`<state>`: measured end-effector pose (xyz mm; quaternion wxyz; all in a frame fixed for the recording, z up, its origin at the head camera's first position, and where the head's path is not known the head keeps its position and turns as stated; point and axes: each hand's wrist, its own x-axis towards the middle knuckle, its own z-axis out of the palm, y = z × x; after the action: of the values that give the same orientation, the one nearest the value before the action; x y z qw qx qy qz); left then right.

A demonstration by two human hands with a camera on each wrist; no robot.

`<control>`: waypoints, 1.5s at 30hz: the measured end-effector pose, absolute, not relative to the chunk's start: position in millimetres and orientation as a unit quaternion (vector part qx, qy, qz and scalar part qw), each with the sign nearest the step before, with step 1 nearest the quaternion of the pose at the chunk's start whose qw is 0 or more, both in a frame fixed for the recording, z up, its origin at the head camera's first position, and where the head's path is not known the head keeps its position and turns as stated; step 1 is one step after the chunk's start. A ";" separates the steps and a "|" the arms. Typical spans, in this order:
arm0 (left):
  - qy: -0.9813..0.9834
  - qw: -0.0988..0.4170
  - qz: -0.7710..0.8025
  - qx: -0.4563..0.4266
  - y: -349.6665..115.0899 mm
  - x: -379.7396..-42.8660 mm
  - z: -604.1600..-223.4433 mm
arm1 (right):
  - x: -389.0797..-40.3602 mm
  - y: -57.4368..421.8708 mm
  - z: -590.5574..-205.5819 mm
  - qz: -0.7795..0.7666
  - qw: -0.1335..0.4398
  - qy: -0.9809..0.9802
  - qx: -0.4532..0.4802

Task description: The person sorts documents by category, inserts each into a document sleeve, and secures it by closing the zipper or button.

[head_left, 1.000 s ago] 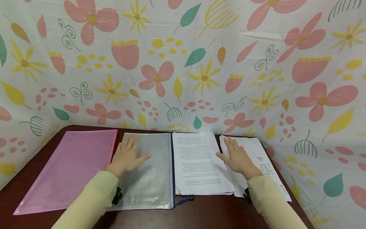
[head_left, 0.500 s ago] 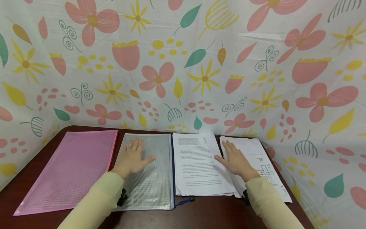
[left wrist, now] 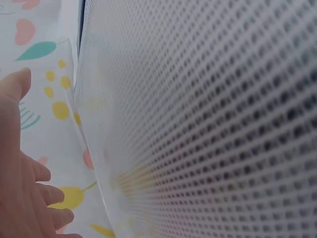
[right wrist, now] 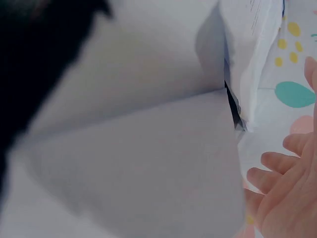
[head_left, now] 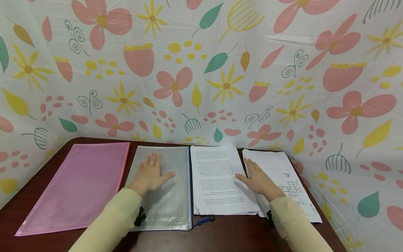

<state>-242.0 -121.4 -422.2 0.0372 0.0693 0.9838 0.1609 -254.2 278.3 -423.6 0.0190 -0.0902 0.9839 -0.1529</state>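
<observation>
My left hand [head_left: 150, 175] is held flat over the clear mesh zipper pouch [head_left: 171, 203], fingers straight and thumb out to the right. In the left wrist view a gap shows between the hand [left wrist: 25, 173] and the pouch's mesh [left wrist: 208, 99]. Above the sheets with drawings [head_left: 299, 196] my right hand [head_left: 259, 178] is stretched out, its thumb reaching over the edge of the printed paper stack [head_left: 217, 182]. The right wrist view shows this hand [right wrist: 287, 193] with straight fingers, apart from the white paper [right wrist: 148, 173]. Neither hand holds anything.
A pink mesh pouch [head_left: 82, 182] lies at the left of the dark wooden table [head_left: 176, 241]. A blue zipper pull [head_left: 204, 221] sticks out beside the clear pouch's lower right corner. Flower-printed cloth [head_left: 201, 70] rises behind the table and along its sides.
My left hand has drifted to the right over the clear pouch. The right hand has shifted slightly left and nearer to me. The pouches and papers lie where they were.
</observation>
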 end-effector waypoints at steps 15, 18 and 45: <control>0.984 0.025 0.168 0.058 -103.6 -242.1 -428.1 | -252.1 265.4 -422.8 -0.186 0.051 0.979 -0.062; 0.983 0.024 0.174 0.057 -98.1 -241.5 -428.7 | -252.3 263.6 -423.3 -0.183 0.050 0.980 -0.055; 0.983 0.038 0.165 0.067 -48.0 -231.6 -438.0 | -252.0 255.2 -430.0 -0.152 0.056 0.986 -0.044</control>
<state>-231.6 -48.0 -438.0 0.0383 0.0666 0.9834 0.1646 -252.0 255.2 -430.0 0.0561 -0.0436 0.9858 -0.1522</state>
